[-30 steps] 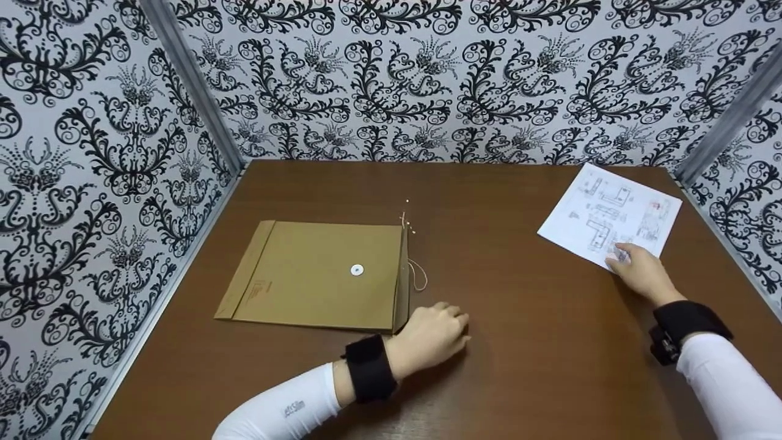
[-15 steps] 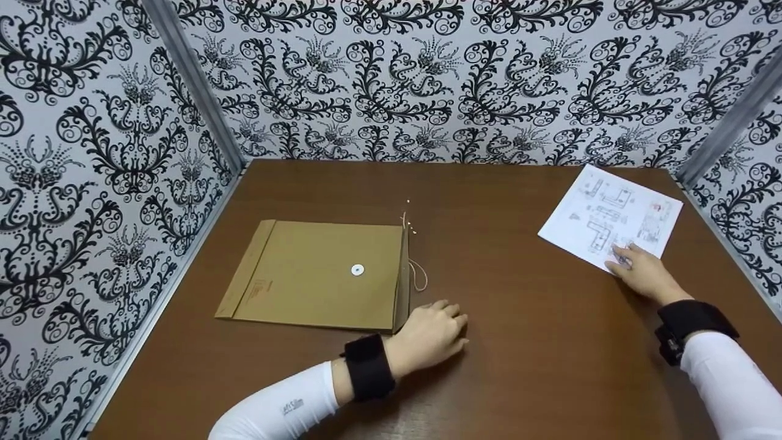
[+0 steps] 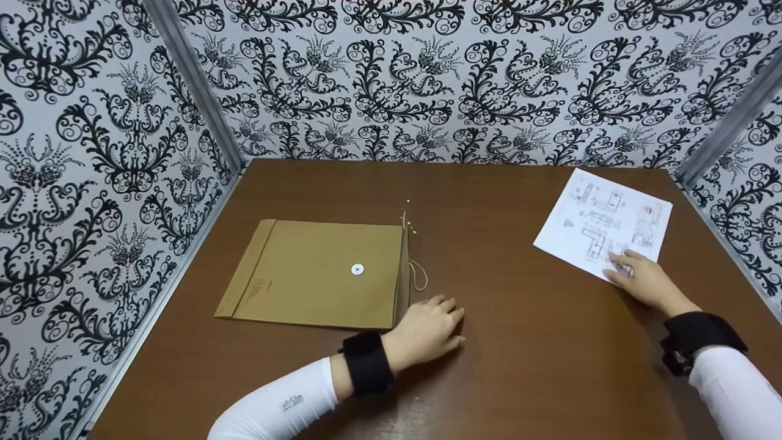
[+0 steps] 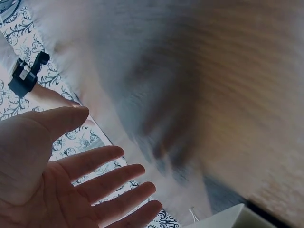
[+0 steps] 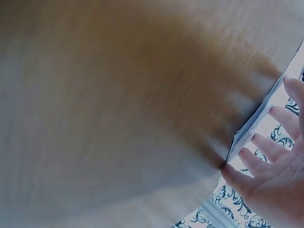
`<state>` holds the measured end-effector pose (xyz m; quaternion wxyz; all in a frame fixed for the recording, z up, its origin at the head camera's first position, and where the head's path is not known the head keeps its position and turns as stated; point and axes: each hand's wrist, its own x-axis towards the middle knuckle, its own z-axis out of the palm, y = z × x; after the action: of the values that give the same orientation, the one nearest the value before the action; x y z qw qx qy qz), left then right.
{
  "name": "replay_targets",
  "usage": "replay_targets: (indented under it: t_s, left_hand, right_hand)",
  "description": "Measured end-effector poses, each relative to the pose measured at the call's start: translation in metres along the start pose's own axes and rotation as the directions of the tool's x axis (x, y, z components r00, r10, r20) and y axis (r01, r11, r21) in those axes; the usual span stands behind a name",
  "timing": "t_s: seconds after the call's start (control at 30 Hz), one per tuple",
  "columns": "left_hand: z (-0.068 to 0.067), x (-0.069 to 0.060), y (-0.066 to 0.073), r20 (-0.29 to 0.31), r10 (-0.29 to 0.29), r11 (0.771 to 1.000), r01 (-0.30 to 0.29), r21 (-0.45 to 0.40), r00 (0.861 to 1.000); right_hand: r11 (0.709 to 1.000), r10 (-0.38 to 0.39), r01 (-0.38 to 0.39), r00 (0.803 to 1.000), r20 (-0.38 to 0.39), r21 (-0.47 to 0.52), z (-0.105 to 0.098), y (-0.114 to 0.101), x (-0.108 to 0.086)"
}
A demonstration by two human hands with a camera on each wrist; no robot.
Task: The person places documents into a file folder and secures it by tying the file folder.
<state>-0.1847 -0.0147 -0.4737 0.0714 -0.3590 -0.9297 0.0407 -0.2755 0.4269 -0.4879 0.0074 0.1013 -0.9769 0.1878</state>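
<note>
My right hand (image 3: pixel 644 281) rests its fingers on the near corner of a stack of white paper sheets (image 3: pixel 602 214) printed with technical drawings. Its thumb lies at the near edge. In the right wrist view the fingers of this hand (image 5: pixel 280 166) are spread and nearly straight along the sheets' edge (image 5: pixel 256 116). My left hand (image 3: pixel 424 333) holds nothing, its fingers loosely extended just above or on the table; the left wrist view shows the palm and spread fingers (image 4: pixel 111 178). Beside it lies a brown kraft envelope (image 3: pixel 317 275) with a white button and a loose string (image 3: pixel 421 275).
The brown wooden table (image 3: pixel 507 373) meets patterned walls (image 3: pixel 427 79) at the back and sides. Grey metal strips (image 3: pixel 189 79) mark the wall corners. The envelope's open side faces right, toward the sheets.
The right hand and the paper sheets have shifted slightly toward the person, the sheets also a little left. The left hand has moved only slightly. The envelope stays in place.
</note>
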Motion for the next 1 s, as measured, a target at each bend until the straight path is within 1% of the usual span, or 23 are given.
replay_targets:
  t_s: [0.13, 0.3, 0.43, 0.6, 0.83, 1.0]
  left_hand:
    - [-0.001, 0.000, -0.002, 0.014, -0.003, 1.000, 0.003, -0.013, 1.000]
    - [0.000, 0.000, -0.002, 0.026, -0.009, 1.000, 0.009, -0.015, 1.000]
    - [0.000, 0.001, -0.003, 0.023, -0.013, 1.000, 0.014, -0.019, 1.000]
    - [0.000, 0.002, -0.005, 0.024, -0.022, 0.999, 0.023, -0.024, 0.999]
    - [-0.001, 0.006, -0.006, 0.070, -0.036, 0.999, 0.037, -0.015, 0.997]
    - [0.000, 0.006, -0.007, 0.062, -0.041, 0.999, 0.042, -0.016, 0.997]
  right_hand:
    - [1.000, -0.020, 0.019, 1.000, -0.011, -0.007, 0.002, -0.002, -0.004]
    - [1.000, -0.019, 0.019, 1.000, 0.010, -0.012, 0.001, -0.008, -0.008]
    - [1.000, -0.020, 0.020, 1.000, 0.021, -0.012, 0.001, -0.014, -0.012]
    - [0.999, -0.041, 0.041, 0.999, 0.024, -0.015, 0.003, -0.020, -0.017]
    - [0.998, -0.062, 0.063, 0.997, 0.039, -0.023, 0.008, -0.027, -0.025]
    - [0.995, -0.088, 0.089, 0.996, 0.026, -0.038, 0.012, -0.035, -0.029]
